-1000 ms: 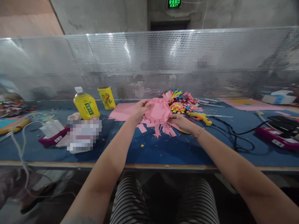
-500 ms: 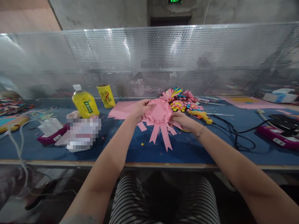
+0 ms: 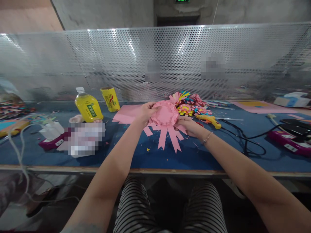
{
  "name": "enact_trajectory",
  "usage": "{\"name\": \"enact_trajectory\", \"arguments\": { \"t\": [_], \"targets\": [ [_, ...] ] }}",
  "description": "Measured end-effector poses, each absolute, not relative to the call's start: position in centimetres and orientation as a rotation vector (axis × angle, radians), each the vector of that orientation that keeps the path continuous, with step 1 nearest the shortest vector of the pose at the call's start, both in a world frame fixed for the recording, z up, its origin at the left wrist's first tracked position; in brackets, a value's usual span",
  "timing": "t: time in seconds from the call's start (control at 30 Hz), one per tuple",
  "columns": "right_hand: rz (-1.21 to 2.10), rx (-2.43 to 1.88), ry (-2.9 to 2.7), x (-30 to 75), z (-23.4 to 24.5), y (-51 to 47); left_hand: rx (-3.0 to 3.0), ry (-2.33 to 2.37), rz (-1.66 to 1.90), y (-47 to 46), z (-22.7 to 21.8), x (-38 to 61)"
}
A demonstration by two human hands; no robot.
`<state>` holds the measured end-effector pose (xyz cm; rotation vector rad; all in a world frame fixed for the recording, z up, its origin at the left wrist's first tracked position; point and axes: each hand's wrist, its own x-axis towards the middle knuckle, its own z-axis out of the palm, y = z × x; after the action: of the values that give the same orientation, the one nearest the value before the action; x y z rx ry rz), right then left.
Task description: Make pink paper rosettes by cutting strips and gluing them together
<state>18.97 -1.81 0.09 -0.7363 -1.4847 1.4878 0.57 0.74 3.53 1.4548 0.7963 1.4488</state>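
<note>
The left hand (image 3: 147,113) and the right hand (image 3: 188,125) hold a round pink paper rosette (image 3: 165,113) between them, above the blue-topped bench (image 3: 145,161). The left fingers pinch the rosette's left edge, with the thumb lying over its front. The right fingers are bent in at its lower right edge with the thumb near the rim; how tightly they close cannot be told, as part of the grip is hidden. The rosette's face is turned toward the person, its rim pleated, and two paper tails (image 3: 173,139) with notched ends hang below it, spread apart.

Behind the left hand lie pink sheets (image 3: 128,114), and a small yellow scrap (image 3: 148,149) lies nearer the bench's front edge. Just beyond the right hand sits a heap of multicoloured paper flowers (image 3: 191,105), and beside it a yellow glue gun (image 3: 210,120) with a black cord (image 3: 239,137) trailing to the right.

Farther left stand a bottle (image 3: 88,106) of yellow liquid with a white cap and a yellow canister (image 3: 110,99). A purple power strip (image 3: 55,139) lies near the bottle; another purple strip (image 3: 289,142) lies at the far right. A perforated metal screen (image 3: 126,64) runs along the back of the bench.
</note>
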Motion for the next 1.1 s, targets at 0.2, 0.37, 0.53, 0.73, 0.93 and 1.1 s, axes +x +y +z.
{"name": "enact_trajectory", "arguments": {
  "t": [0.2,0.37,0.53,0.73,0.93,1.1],
  "targets": [
    [1.575,-0.727,-1.369,18.8,0.2,-1.9,1.503,0.802,1.508,1.4,3.2,0.3],
    [1.659,-0.786,-1.359,19.2,0.3,-1.9,1.501,0.817,1.523,1.5,3.1,0.2],
    [1.665,-0.827,-1.342,19.5,0.3,-1.9,1.490,0.871,1.530,1.3,3.4,0.1],
    [1.693,-0.828,-1.308,19.6,0.3,-1.9,1.537,0.922,1.536,1.0,3.6,0.0],
    [1.707,-0.726,-1.469,20.0,0.6,-2.2,1.739,0.912,1.584,1.1,3.7,-0.3],
    [1.698,-0.611,-1.635,20.2,0.8,-2.4,1.830,0.964,1.610,0.9,4.0,-0.2]
  ]
}}
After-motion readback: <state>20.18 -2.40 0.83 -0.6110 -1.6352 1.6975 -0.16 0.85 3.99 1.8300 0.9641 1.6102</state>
